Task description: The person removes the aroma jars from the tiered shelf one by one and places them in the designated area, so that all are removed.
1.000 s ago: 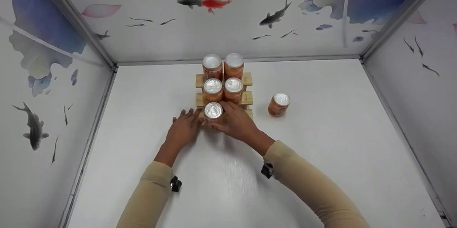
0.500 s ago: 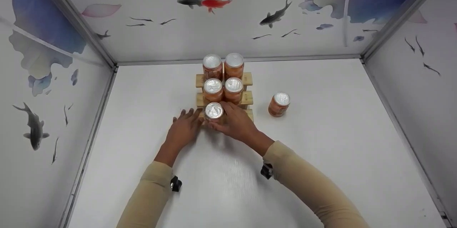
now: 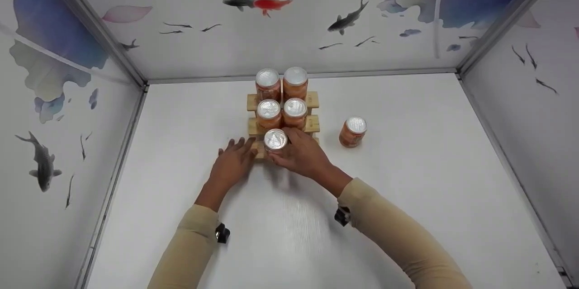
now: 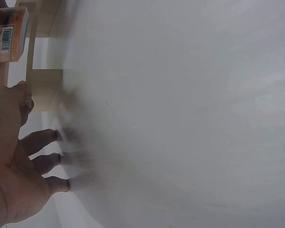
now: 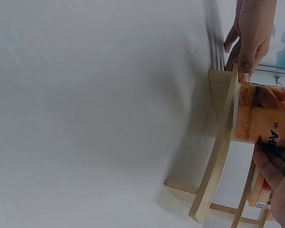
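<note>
A three-tier wooden rack [image 3: 313, 123] stands against the back of the white table. My right hand [image 3: 306, 155] grips an orange-labelled can [image 3: 275, 139] with a silvery lid, upright at the rack's front tier. In the right wrist view the base of this can [image 5: 261, 118] meets the front board, with fingers along its side. My left hand [image 3: 233, 164] lies at the rack's left end, fingers spread. Its thumb and forefinger touch the front board, and the other fingertips rest on the table in the left wrist view.
Two similar cans stand on the middle tier, one being the left can [image 3: 269, 115]. Another two fill the back tier, including the right can [image 3: 296, 83]. A single can [image 3: 353, 132] stands on the table right of the rack. Printed panels enclose the table.
My right hand has shifted slightly right, carrying the front can along the tier. The left hand and the other cans have stayed put.
</note>
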Action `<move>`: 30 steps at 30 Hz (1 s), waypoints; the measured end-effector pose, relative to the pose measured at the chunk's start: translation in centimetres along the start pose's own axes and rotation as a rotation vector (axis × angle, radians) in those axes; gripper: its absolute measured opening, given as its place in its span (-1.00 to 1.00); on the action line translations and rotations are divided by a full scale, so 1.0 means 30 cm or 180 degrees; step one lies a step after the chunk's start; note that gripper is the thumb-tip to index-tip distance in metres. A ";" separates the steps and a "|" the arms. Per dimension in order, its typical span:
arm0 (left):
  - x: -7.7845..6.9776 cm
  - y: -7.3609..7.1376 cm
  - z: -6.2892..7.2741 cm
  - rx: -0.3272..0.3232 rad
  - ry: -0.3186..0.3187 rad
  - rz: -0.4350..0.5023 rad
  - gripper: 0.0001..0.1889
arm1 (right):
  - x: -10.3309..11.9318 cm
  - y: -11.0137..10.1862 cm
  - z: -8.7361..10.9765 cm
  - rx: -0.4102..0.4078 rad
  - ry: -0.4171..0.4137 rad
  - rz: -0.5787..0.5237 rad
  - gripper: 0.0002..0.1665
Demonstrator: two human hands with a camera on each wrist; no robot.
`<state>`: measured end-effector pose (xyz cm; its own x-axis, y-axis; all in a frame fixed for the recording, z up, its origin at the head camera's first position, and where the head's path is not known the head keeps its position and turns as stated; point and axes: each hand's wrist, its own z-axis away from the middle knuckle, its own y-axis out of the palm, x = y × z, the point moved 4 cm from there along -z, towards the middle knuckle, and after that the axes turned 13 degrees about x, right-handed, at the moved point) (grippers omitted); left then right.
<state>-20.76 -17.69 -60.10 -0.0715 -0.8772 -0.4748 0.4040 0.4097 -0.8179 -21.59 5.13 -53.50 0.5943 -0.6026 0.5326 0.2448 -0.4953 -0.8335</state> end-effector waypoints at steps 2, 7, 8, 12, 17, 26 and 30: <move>-0.001 -0.002 0.001 -0.0018 0.0017 0.0018 -0.35 | -0.006 -0.006 0.005 -0.0035 0.0001 -0.0010 -0.19; 0.003 0.000 0.000 -0.0023 0.0035 0.0044 -0.35 | -0.025 -0.019 0.019 -0.0041 0.0063 -0.0085 -0.15; 0.005 0.001 -0.001 -0.0016 0.0038 0.0044 -0.35 | -0.029 -0.022 0.022 -0.0039 0.0073 -0.0100 -0.15; 0.012 0.006 -0.006 0.0009 0.0036 0.0059 -0.34 | -0.042 -0.035 0.035 -0.0038 0.0062 -0.0104 -0.14; 0.009 0.007 -0.004 0.0031 0.0011 0.0093 -0.33 | -0.052 -0.049 0.056 -0.0043 0.0078 -0.0087 -0.14; 0.008 0.008 0.002 0.0079 -0.0076 0.0167 -0.33 | -0.080 -0.077 0.091 -0.0048 0.0156 -0.0025 -0.09; 0.009 0.009 0.001 0.0084 -0.0058 0.0158 -0.33 | -0.103 -0.092 0.108 -0.0084 0.0160 -0.0051 -0.12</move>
<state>-20.65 -17.83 -60.44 -0.0343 -0.8605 -0.5083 0.4304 0.4463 -0.7846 -21.62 10.38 -53.31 0.5512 -0.6247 0.5531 0.2334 -0.5210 -0.8210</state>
